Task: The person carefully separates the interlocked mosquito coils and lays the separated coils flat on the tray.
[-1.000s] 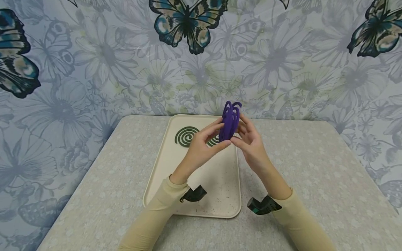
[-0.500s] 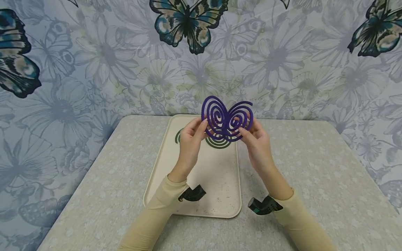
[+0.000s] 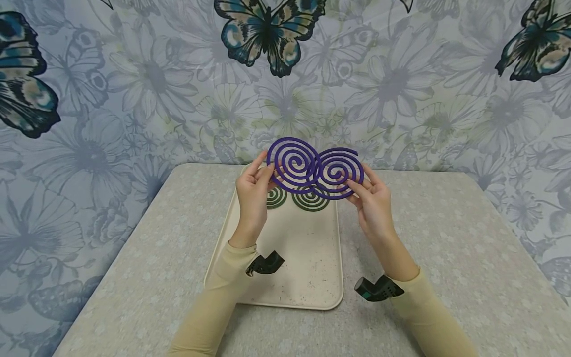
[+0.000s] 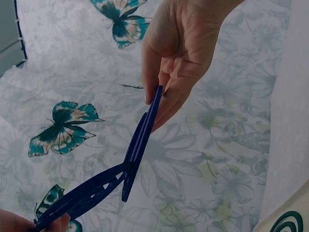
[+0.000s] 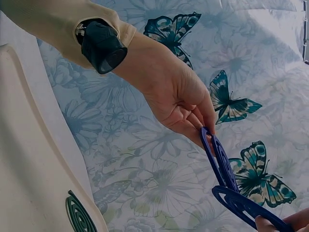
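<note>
Two purple mosquito coils, a left one (image 3: 296,163) and a right one (image 3: 337,173), are held up above the far end of the tray. Their inner edges overlap and look tangled; whether they are fixed together I cannot tell. My left hand (image 3: 251,196) pinches the left coil's outer rim between thumb and fingers. The right coil's outer side is pinched by my right hand (image 3: 373,201). Seen edge-on in the left wrist view, the coils stand at an angle to each other, with my right hand (image 4: 181,55) on the upper one. The right wrist view shows my left hand (image 5: 169,99) gripping a rim.
Below, a cream tray (image 3: 299,258) lies on the patterned table (image 3: 446,258), with dark crumbs near its front. Two green coils rest at its far end, a left one (image 3: 275,200) and a right one (image 3: 312,203), both partly covered in view. A butterfly-print backdrop (image 3: 392,89) rises behind.
The purple coils were pressed close together, edge-on; they have swung out flat, side by side. My left hand has moved left and my right hand slightly right.
</note>
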`<action>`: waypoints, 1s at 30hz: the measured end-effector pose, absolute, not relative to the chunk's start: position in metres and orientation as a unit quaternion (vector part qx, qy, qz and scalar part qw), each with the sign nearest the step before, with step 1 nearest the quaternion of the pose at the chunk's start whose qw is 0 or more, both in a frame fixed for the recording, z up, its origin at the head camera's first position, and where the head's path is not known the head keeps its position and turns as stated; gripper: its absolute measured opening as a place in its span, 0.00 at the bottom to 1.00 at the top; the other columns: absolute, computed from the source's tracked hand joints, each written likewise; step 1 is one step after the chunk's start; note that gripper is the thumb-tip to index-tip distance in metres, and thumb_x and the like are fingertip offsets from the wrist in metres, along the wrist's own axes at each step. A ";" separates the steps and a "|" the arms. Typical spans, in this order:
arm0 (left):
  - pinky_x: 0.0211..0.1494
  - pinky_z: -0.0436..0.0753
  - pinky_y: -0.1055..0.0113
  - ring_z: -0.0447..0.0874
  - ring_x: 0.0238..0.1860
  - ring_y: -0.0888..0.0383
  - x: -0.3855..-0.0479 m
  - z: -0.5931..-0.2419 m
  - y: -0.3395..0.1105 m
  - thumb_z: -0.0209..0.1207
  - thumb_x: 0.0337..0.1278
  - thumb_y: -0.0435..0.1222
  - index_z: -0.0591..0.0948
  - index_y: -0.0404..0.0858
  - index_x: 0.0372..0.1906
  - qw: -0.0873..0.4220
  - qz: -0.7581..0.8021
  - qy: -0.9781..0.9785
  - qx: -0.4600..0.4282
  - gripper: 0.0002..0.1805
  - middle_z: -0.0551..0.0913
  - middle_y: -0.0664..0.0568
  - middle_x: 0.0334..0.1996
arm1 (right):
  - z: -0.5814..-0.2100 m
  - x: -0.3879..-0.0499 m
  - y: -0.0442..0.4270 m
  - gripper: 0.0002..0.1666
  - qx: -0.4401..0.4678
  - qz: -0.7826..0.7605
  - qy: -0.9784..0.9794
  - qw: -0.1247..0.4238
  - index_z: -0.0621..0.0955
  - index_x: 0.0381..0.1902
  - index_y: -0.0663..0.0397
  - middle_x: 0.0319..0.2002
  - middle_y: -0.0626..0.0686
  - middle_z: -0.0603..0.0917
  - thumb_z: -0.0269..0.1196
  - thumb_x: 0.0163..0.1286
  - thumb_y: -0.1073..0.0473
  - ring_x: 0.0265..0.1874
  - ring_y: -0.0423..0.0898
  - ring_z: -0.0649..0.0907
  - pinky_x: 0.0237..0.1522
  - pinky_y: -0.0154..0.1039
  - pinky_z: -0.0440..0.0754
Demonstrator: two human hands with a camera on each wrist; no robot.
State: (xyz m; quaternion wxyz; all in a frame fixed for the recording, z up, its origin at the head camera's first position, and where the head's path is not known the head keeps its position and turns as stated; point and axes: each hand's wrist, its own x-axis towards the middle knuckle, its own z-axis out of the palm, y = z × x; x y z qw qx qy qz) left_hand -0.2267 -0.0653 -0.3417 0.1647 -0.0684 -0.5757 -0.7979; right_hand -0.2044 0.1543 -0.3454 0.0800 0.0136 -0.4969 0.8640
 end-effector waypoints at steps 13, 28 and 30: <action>0.35 0.84 0.77 0.85 0.27 0.68 -0.240 -0.341 -0.086 0.53 0.65 0.29 0.72 0.30 0.63 0.151 -0.807 -0.569 -0.037 0.22 0.86 0.61 0.29 | -0.346 -0.211 0.157 0.35 -0.005 0.863 -0.500 0.070 0.59 0.71 0.63 0.39 0.49 0.86 0.52 0.67 0.77 0.33 0.38 0.87 0.37 0.31 0.86; 0.34 0.82 0.80 0.83 0.27 0.69 -0.256 -0.356 -0.112 0.50 0.69 0.31 0.72 0.35 0.64 0.051 -0.798 -0.598 0.044 0.21 0.84 0.61 0.30 | -0.351 -0.217 0.162 0.30 -0.024 0.874 -0.482 0.061 0.64 0.66 0.62 0.31 0.49 0.86 0.50 0.66 0.79 0.28 0.39 0.86 0.32 0.32 0.86; 0.33 0.81 0.81 0.82 0.27 0.69 -0.259 -0.365 -0.116 0.50 0.69 0.31 0.73 0.36 0.64 0.034 -0.792 -0.607 0.060 0.20 0.84 0.61 0.28 | -0.353 -0.218 0.161 0.30 -0.028 0.872 -0.485 0.057 0.64 0.66 0.62 0.31 0.49 0.86 0.50 0.66 0.79 0.28 0.39 0.85 0.32 0.32 0.86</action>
